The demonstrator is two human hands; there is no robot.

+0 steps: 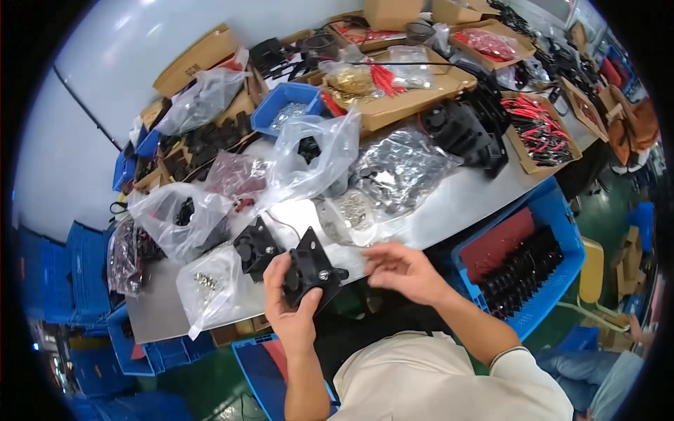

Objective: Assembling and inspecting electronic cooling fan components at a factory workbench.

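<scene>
My left hand [289,302] is closed around a black plastic part with a round fan-like opening and a flat mounting plate [307,263], held tilted above the table's front edge. A silvery screw or fitting shows on its face, and a dark knob sticks out on its right. Just behind it lies a similar black fan part [256,247]. My right hand [400,270] is to the right of the held part and apart from it, fingers partly bent and spread, with nothing visible in them. Beyond its fingertips lies a clear bag of small metal pieces [353,209].
The metal table [449,221] carries plastic bags [312,154], a blue bin of small hardware [286,105] and a carton of red and black leads [540,130]. A blue crate [523,256] with black parts stands at right. Another person's legs [593,375] show lower right.
</scene>
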